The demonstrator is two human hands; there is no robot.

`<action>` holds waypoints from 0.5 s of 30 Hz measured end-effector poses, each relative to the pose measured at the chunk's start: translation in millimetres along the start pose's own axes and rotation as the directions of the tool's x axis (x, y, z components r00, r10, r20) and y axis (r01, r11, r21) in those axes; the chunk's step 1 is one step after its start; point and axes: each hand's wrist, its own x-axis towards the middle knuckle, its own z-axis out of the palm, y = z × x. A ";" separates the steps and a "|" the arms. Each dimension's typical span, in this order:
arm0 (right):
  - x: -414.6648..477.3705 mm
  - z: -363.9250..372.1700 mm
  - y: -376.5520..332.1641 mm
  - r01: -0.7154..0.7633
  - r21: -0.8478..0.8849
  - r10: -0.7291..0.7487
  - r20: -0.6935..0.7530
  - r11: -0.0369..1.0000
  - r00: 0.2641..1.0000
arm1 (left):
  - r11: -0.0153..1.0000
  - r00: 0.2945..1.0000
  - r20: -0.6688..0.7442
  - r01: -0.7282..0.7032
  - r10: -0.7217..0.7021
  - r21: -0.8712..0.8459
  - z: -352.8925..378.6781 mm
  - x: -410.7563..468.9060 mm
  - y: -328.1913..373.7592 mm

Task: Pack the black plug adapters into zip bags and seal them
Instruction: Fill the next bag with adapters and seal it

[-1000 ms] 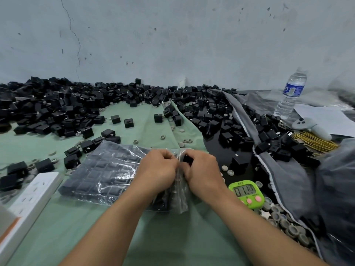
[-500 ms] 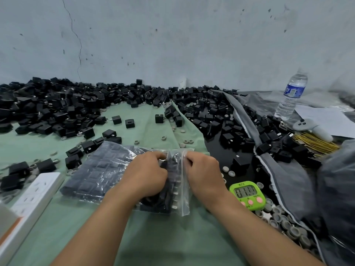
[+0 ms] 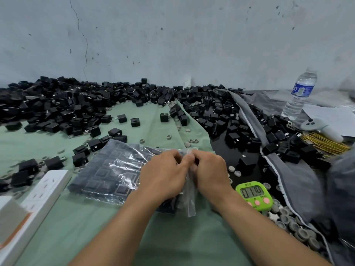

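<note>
Here we clamp the fingers of our left hand and right hand together on the far end of the clear plastic zip bag of small black plug adapters lying on the green-clothed table, its seal strip running back toward us.

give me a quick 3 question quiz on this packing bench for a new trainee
1. True or false: the timer lies to the right of the right hand.
2. How do the left hand and the right hand hold the clear zip bag?
A. they pinch its edge, close together
B. they press it flat with open palms
C. they hold it by opposite corners, far apart
3. What colour is the cloth on which the filled bag of adapters lies?

Key: 1 true; 2 A; 3 green
</note>
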 end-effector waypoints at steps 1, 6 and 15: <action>-0.8 0.8 -1.0 0.006 0.008 -0.006 0.016 1.000 1.000 | 0.999 1.000 0.000 -0.008 0.008 0.032 2.4 -0.3 0.7; 0.0 0.7 -2.1 0.084 0.086 -0.088 0.046 0.993 0.995 | 0.986 1.000 -0.007 -0.007 0.006 -0.167 6.4 6.4 -5.5; -3.4 -6.5 -7.8 -0.050 0.095 0.035 0.149 0.994 0.988 | 0.911 0.997 0.064 0.060 -0.038 -0.408 -3.7 13.0 -11.4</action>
